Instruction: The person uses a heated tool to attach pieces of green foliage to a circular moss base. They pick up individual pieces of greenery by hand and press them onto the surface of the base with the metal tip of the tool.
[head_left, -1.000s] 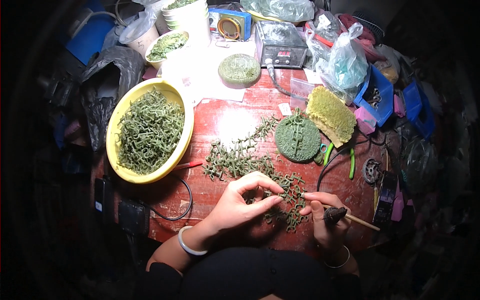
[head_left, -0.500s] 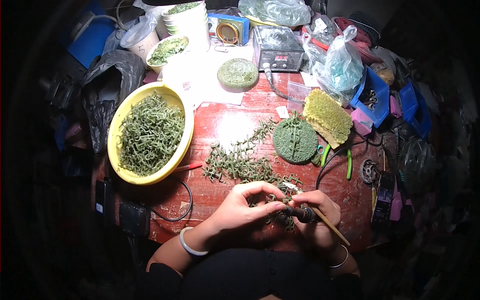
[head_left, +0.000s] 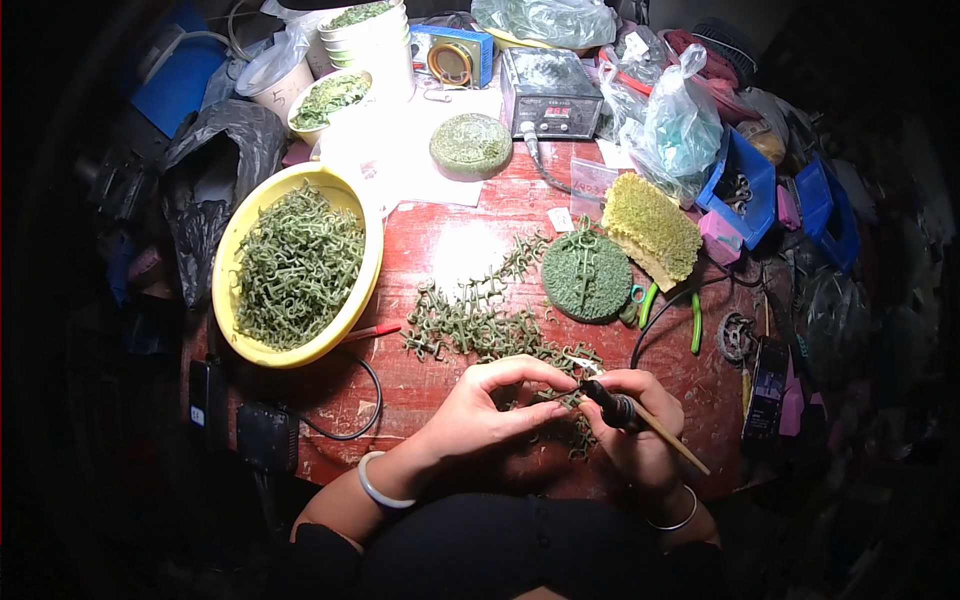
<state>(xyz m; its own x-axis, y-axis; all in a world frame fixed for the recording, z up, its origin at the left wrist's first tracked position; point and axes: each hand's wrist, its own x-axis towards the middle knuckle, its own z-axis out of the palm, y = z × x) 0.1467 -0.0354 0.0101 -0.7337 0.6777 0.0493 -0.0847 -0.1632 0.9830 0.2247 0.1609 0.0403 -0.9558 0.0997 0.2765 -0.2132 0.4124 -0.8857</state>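
My left hand is closed, thumb and forefinger pinching a small green piece that is partly hidden. Facing it, my right hand grips a black soldering iron, its tip pointing at the pinched piece. A slim wooden-handled tool with a pale, pointed end also rests in the right hand. Beyond my fingers lies a loose pile of small, branching green pieces on the red table. Right of the pile, a round green pad bears a stem of joined green pieces.
A yellow basin full of green pieces stands at left, a red pen beside it. Farther back are a control box and a round pale-green block. A yellow sponge-like block, green-handled pliers and blue bins stand right.
The soldering iron has tilted upward in my right hand, its tip now at the left fingertips. The wooden-handled tool has swung slightly right, and the whole view has shifted a little.
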